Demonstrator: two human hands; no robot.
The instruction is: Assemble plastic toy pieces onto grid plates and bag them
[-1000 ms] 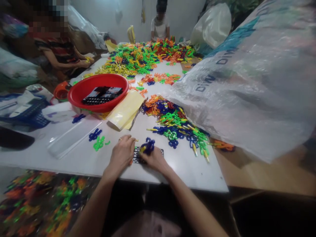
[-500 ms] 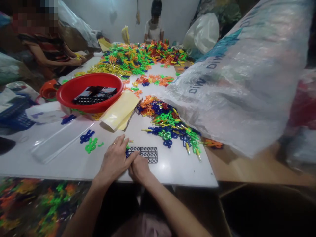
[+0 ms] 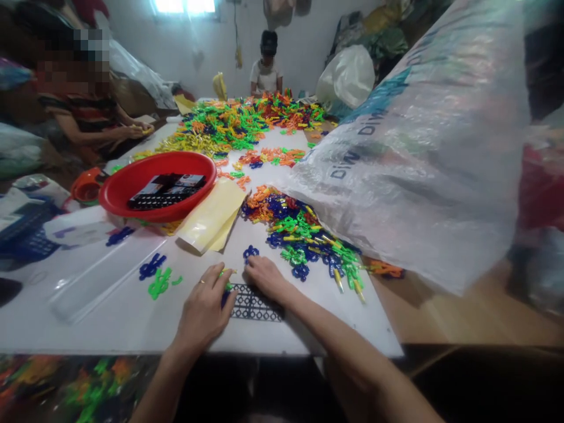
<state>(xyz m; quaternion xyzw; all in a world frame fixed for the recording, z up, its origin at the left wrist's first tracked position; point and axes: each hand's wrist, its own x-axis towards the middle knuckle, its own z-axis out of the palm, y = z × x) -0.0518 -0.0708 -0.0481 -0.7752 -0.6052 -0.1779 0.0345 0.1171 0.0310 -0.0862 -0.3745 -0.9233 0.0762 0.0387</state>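
Observation:
My left hand (image 3: 203,306) rests at the left end of a black perforated plastic grid (image 3: 257,305). Its fingers are curled over small green and blue plastic pieces (image 3: 228,286), partly hidden beneath them, with a yellow tip poking out. Beyond the grid's far edge, my right hand (image 3: 265,278) has its fingertips closed on the edge of a looped blue plastic piece (image 3: 251,251). To the right lies a pile of green, blue and orange plastic pieces (image 3: 304,232), some with yellow sticks. A loose blue piece (image 3: 152,266) and a green piece (image 3: 159,283) lie left of my left hand.
A red basin (image 3: 106,197) holds black grids and printed cards. Beside it lies folded yellow paper (image 3: 211,217). A large white sack (image 3: 423,176) leans over the table's right side. A bigger heap (image 3: 238,120) covers the far end, where two people sit.
My right hand has left the grid and reached forward to the blue piece, which has come away from the pile. My left hand stays at the grid's left end. The view has tilted up.

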